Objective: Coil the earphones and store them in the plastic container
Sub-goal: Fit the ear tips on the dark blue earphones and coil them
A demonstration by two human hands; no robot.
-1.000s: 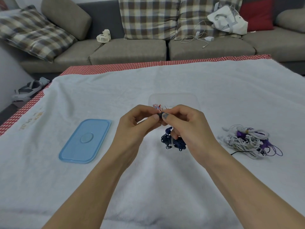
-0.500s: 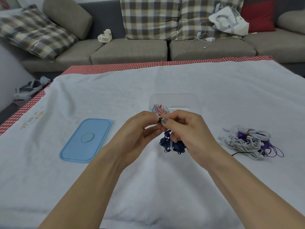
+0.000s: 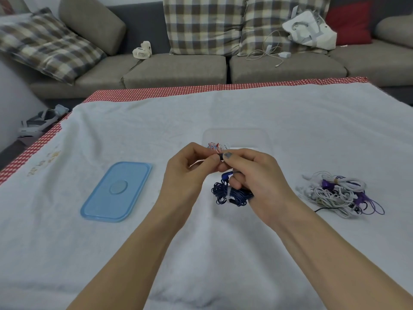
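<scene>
Mid-frame, left hand (image 3: pixel 187 168) and right hand (image 3: pixel 252 175) pinch blue earphones (image 3: pixel 230 193), securing coil; next into container (image 3: pixel 237 137).

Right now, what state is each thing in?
Left hand: pinching the blue earphones.
Right hand: gripping the blue earphones.
Blue earphones: coiled, held above the cloth.
Container: open, one coil inside.
Lid: off, flat on the cloth.
Earphone pile: tangled, untouched.
</scene>
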